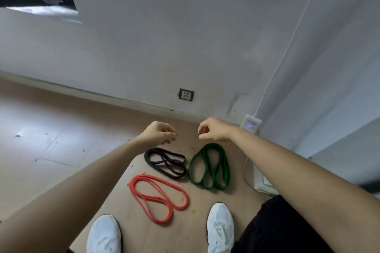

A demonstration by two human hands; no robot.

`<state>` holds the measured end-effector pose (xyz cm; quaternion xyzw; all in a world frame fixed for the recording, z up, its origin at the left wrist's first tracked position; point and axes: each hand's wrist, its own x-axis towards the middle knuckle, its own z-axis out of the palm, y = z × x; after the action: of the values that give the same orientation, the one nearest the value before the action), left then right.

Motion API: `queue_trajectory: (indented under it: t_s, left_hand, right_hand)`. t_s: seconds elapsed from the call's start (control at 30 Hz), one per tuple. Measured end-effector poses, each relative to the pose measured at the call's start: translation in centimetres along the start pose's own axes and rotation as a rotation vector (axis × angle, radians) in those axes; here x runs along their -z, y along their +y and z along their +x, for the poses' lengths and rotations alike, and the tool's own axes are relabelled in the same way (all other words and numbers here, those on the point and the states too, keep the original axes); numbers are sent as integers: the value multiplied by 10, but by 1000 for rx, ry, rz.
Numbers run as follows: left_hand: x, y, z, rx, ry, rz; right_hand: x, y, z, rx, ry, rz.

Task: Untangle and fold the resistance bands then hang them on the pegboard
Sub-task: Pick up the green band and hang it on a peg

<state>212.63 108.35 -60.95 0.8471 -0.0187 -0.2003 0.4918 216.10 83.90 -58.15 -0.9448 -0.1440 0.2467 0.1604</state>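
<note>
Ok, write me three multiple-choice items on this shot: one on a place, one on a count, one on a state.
1. Where does the green band lie in the picture?
A. right of the black band
B. on top of it
C. on the wall

2. How many bands lie on the floor?
A. two
B. three
C. five

3. What do the left hand and right hand hold?
A. a band each
B. nothing
C. one band between them

Key:
1 A: green lies beside black, on its right.
2 B: black, green and the red band.
3 B: both hover above the bands, fingers loosely curled and empty.
</note>
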Motion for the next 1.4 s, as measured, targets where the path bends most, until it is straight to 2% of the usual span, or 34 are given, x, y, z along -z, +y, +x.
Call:
queue_trajectory:
  t_s: [0.3, 0.43, 0.63, 0.73, 0.83, 0.93, 1.0, 1.07, 1.2, 1.33, 1.4]
  left_hand:
    - [-74, -119, 46, 206, -45, -103]
    - [-88, -168, 61, 333, 46, -126]
    - [-128, -190, 89, 406, 103, -220]
    - [-159, -180, 116, 346, 130, -212]
    - [-190, -163, 141, 250, 118, -139]
    - [-215, -153, 168, 166, 86, 70]
    - [-230, -151, 184, 214, 24, 199]
    - [-242, -150, 195, 299, -43, 239]
    - [-258, -153, 208, 339, -80, 314]
    - [-270, -147, 217, 371, -104, 313]
    - [-275, -143, 219, 366, -115, 305]
  right_hand:
    - [-143, 59, 49, -288, 17, 374]
    - [-183, 73, 77, -368, 41, 462]
    - [-211, 108, 108, -604, 299, 577]
    - [-228, 130, 112, -734, 486, 594]
    - [-248, 154, 108, -892, 580, 529]
    - [-259, 178, 106, -951, 602, 567]
    - [-262, 188, 105, -949, 602, 615]
    - [-261, 193, 105, -953, 595, 600]
    - [-262, 204, 108, -1044, 497, 489]
    - [-260, 211, 99, -1009, 465, 761]
    - [-255, 210, 96, -983, 415, 786]
